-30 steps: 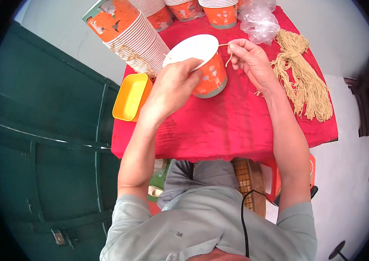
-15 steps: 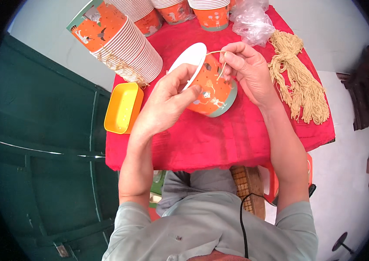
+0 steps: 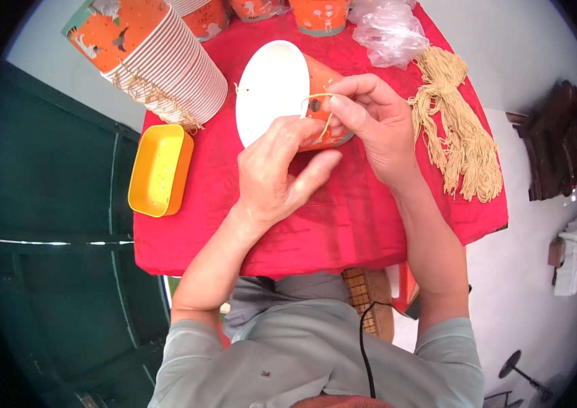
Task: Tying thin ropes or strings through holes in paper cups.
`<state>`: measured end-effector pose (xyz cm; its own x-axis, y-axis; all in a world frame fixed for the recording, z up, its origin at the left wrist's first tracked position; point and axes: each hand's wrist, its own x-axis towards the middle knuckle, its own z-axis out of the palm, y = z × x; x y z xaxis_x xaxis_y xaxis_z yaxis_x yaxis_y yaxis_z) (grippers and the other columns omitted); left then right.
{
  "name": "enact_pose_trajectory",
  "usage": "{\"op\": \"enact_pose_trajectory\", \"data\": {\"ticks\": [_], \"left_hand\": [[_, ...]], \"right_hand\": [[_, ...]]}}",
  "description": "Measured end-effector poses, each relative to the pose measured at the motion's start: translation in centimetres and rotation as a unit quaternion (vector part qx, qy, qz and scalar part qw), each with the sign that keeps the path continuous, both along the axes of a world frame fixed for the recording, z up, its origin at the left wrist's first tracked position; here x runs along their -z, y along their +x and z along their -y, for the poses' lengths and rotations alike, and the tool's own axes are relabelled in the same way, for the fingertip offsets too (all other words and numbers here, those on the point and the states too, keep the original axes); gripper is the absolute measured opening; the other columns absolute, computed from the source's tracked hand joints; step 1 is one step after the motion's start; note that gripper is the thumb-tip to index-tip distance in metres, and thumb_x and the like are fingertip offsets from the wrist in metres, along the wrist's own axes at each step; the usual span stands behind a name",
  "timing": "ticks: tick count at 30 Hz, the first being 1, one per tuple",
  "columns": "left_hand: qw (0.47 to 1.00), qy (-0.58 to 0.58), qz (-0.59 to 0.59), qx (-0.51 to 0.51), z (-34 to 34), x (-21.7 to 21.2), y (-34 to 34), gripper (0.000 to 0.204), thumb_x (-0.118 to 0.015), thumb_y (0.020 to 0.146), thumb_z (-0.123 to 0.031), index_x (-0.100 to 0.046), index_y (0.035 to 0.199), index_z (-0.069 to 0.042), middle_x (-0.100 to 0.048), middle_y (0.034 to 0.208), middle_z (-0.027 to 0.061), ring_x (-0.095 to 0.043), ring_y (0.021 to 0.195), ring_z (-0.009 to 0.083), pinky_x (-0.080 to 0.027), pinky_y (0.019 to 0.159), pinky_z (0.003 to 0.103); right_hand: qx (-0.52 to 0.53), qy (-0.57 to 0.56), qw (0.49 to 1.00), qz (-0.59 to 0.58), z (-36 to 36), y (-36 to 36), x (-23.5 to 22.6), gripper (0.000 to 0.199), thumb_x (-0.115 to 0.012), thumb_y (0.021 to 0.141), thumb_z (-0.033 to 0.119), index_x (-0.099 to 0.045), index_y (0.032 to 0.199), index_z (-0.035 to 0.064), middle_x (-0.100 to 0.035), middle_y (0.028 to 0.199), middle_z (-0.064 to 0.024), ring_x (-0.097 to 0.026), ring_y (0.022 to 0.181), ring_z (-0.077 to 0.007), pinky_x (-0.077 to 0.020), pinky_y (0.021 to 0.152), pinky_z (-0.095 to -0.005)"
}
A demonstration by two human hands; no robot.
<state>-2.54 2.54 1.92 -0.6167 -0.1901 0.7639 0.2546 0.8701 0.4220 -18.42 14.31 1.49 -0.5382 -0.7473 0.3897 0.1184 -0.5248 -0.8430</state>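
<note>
From the head camera, looking down: the cup (image 3: 282, 95) is held up over the red table (image 3: 343, 224), tipped on its side so its white mouth faces up and to the person's left, while its orange body runs away to the right, under the fingers. Its long axis lies roughly across the table, left to right and a little downward.

The left hand (image 3: 278, 173) comes at it from below, fingers curled around the lower wall, thumb side toward the rim; it is closed on the cup. The right hand (image 3: 377, 129) sits on the cup's upper right, thumb and forefinger pinched together on a thin string (image 3: 322, 112) that crosses the orange wall near a small dark hole. Both hands touch the cup, and the right is the one nearer the string. A short end of string also shows at the rim's far left edge.

Hard to make out: where the string runs behind the fingers, and the cup's base, which the hands cover.

Nearby lie a stack of cups (image 3: 159, 61), a yellow tray (image 3: 159, 170), a bundle of strings (image 3: 462, 136) and a clear bag (image 3: 387, 30).
</note>
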Motion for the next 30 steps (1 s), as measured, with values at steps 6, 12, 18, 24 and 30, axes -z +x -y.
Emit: {"op": "enact_pose_trajectory", "data": {"ticks": [6, 12, 18, 24, 30], "left_hand": [[0.999, 0.014, -0.039, -0.034, 0.9, 0.5, -0.2, 0.019, -0.082, 0.093, 0.001, -0.074, 0.11, -0.004, -0.075, 0.095, 0.0112, -0.076, 0.083, 0.029, -0.06, 0.07, 0.039], [0.997, 0.028, -0.052, -0.042, 0.3, -0.2, -0.3, 0.019, -0.086, 0.092, -0.007, -0.076, 0.108, -0.005, -0.074, 0.097, 0.0087, -0.075, 0.082, 0.028, -0.06, 0.07, 0.039], [0.998, -0.009, -0.034, -0.055, 0.8, 1.1, -0.2, 0.018, -0.085, 0.092, -0.011, -0.076, 0.107, -0.006, -0.071, 0.094, 0.0085, -0.074, 0.082, 0.0285, -0.06, 0.068, 0.04], [0.998, 0.002, -0.02, -0.057, 0.7, 0.6, -0.2, 0.013, -0.081, 0.094, -0.008, -0.075, 0.105, -0.006, -0.068, 0.091, 0.0097, -0.072, 0.08, 0.0294, -0.059, 0.068, 0.042], [0.997, 0.038, -0.02, -0.065, 1.0, 0.6, 0.0, 0.01, -0.08, 0.096, -0.007, -0.074, 0.104, -0.004, -0.067, 0.091, 0.01, -0.072, 0.079, 0.0294, -0.058, 0.068, 0.042]], "right_hand": [[0.002, 0.015, 1.0, -0.016, 0.1, 0.5, -0.3, 0.017, -0.075, 0.109, 0.01, -0.073, 0.123, 0.0016, -0.077, 0.103, -0.002, -0.069, 0.087, -0.0038, -0.0588, 0.078, -0.0209], [-0.005, 0.015, 1.0, 0.003, 0.0, 0.3, 0.1, 0.017, -0.076, 0.108, 0.011, -0.073, 0.122, 0.0022, -0.078, 0.103, -0.0022, -0.071, 0.088, -0.0052, -0.0606, 0.078, -0.0217], [-0.009, 0.026, 1.0, 0.007, -0.1, 0.6, 0.2, 0.018, -0.077, 0.108, 0.012, -0.073, 0.123, 0.0032, -0.079, 0.104, -0.0032, -0.071, 0.087, -0.0064, -0.06, 0.078, -0.0222], [0.001, 0.013, 1.0, -0.011, 0.0, -0.1, 0.5, 0.018, -0.076, 0.109, 0.013, -0.072, 0.123, 0.0035, -0.079, 0.106, -0.0023, -0.071, 0.089, -0.0064, -0.0597, 0.078, -0.0234], [-0.019, 0.036, 0.999, -0.01, 0.0, 0.1, 0.1, 0.024, -0.072, 0.112, 0.018, -0.072, 0.13, 0.0021, -0.078, 0.109, -0.0031, -0.071, 0.091, -0.0068, -0.0591, 0.079, -0.0235]]}}
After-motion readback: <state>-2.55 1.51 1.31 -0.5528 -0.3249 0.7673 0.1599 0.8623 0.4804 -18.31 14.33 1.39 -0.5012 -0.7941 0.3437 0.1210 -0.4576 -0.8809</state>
